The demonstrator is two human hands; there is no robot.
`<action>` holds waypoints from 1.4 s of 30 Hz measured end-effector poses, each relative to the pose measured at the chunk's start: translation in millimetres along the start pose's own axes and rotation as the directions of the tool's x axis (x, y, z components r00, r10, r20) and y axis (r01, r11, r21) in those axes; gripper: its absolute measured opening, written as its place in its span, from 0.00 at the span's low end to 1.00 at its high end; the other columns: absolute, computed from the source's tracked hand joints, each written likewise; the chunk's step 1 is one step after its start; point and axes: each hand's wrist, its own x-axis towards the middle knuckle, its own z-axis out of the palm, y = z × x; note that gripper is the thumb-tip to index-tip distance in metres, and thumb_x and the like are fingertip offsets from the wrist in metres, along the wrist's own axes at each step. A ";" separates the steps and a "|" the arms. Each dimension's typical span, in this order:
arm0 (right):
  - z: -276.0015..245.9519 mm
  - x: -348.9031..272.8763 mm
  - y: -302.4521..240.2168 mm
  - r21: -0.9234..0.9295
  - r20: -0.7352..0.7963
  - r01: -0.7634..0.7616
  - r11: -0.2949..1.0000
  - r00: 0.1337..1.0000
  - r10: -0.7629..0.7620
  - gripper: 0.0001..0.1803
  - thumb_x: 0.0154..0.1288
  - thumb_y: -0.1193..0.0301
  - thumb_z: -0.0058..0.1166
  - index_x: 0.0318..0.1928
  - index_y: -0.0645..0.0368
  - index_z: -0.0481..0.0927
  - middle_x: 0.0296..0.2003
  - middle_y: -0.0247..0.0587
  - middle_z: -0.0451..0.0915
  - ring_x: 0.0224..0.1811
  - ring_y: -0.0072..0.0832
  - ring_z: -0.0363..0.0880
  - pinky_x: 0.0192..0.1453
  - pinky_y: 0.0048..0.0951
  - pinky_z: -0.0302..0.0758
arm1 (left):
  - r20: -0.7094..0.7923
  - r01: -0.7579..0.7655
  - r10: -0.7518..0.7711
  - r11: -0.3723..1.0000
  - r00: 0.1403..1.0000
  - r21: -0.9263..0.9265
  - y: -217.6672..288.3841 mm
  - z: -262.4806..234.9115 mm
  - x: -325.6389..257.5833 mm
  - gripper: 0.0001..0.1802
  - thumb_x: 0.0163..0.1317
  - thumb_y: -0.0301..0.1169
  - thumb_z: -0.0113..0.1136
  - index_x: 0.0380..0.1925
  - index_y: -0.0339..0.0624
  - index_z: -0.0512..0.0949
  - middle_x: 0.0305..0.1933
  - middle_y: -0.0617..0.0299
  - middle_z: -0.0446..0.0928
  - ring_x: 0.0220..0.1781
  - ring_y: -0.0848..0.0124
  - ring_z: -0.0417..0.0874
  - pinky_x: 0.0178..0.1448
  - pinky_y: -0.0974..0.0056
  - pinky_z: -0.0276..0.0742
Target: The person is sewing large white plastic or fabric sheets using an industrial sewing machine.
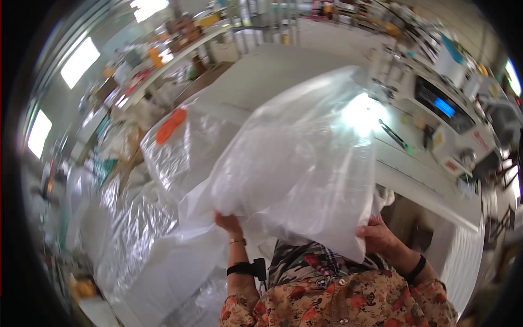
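Note:
A large translucent white plastic bag point(294, 158) is spread between my hands and reaches over the work table toward the sewing machine. My left hand point(227, 222) is closed on its lower left side, the fingers partly hidden by the plastic. At the lower right corner, my right hand point(377, 235) pinches the bag's edge between thumb and fingers. The bag's far end lies under the bright lamp light of the sewing machine point(430, 103).
Dark-and-green thread snips point(395, 136) lie on the white table point(425, 191) by the machine. To the left, an orange bundle point(171, 126) rests on piled clear plastic sheeting point(141, 218). A cluttered shelf point(180, 43) stands farther back.

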 end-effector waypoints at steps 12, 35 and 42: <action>-9.3 84.1 28.8 -0.439 -0.086 -0.103 0.892 0.994 0.072 0.32 0.67 0.64 0.59 0.67 0.60 0.64 0.62 0.42 0.72 0.62 0.31 0.72 0.67 0.34 0.67 | 0.424 -0.741 0.615 0.617 0.665 0.266 266.3 -113.3 226.1 0.21 0.65 0.25 0.55 0.58 0.32 0.72 0.60 0.48 0.75 0.59 0.59 0.77 0.62 0.56 0.74; 17.7 110.4 67.0 -0.436 -0.003 0.129 0.891 0.990 -0.144 0.20 0.65 0.68 0.60 0.54 0.65 0.75 0.42 0.36 0.81 0.46 0.22 0.76 0.53 0.27 0.72 | 0.647 -0.749 0.762 0.434 0.008 -0.501 324.4 -76.2 -32.9 0.17 0.56 0.30 0.66 0.44 0.35 0.77 0.43 0.50 0.78 0.47 0.50 0.79 0.53 0.54 0.74; 37.6 83.0 63.0 -0.496 -0.108 0.127 0.859 0.973 -0.206 0.16 0.67 0.65 0.54 0.32 0.69 0.78 0.23 0.36 0.77 0.27 0.17 0.71 0.31 0.28 0.72 | 0.717 -0.802 0.678 0.513 0.160 -0.306 305.1 -53.6 -72.1 0.05 0.61 0.25 0.58 0.35 0.38 0.73 0.33 0.53 0.75 0.36 0.51 0.76 0.45 0.53 0.71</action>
